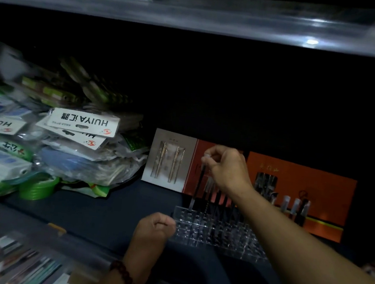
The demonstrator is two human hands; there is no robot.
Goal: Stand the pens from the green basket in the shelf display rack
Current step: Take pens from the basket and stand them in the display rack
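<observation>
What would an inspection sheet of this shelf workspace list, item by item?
Surface: dark shelf board, dimly lit.
Job's things: clear display rack on the board; black pen upright, tip at the rack's back left corner; more pens stand at its back; green basket not in view.
Clutter: pile of packets and green roll at left; orange boxes behind the rack.
Hands: right hand pinches the pen's top; left hand curled at the rack's left edge, grip unclear.
Cables: nothing seen.
Surroundings: upper shelf edge overhead.
</observation>
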